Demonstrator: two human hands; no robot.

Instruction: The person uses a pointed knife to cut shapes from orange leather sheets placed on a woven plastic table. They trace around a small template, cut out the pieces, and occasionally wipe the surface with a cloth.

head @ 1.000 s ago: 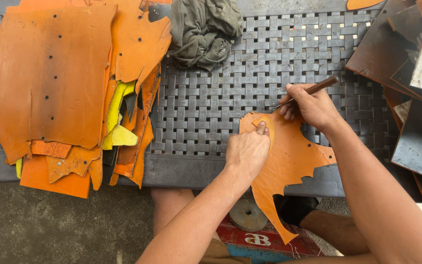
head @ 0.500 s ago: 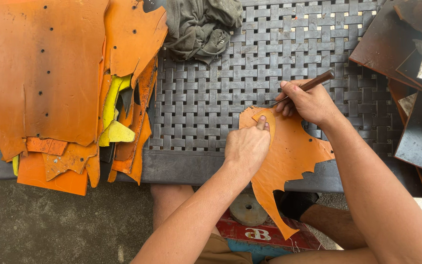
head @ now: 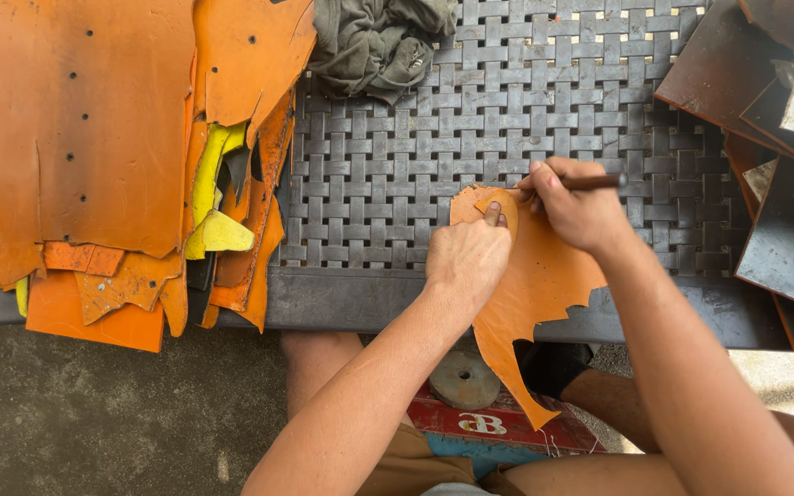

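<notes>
While the head camera looks straight down, the left hand lies knuckles-up on a ragged orange leather piece, its fingers curled and a fingertip pressing a small, paler oval template flat against the leather's top edge. The right hand is closed around a slim brown pen-like tool, whose tip meets the leather just beside the template. The leather piece is smooth and matte, with a jagged, notched outline; its upper part rests on the woven table and its lower part hangs past the table's front edge, tapering to a point above a red box and a round grey metal disc near the person's knees. The table top is a dark grey basket-weave of flat straps, with a plain smooth band along the front. To the left, well apart from the hands, a stack of big orange hides with small punched holes overlaps yellow scraps and smaller orange offcuts, some drooping over the edge. A crumpled grey-green cloth sits at the far edge. At the right, stiff rusty-brown and grey sheets lie angled and overlapping, near the right forearm. Bare weave lies open between hides and hands; below is rough concrete floor.
</notes>
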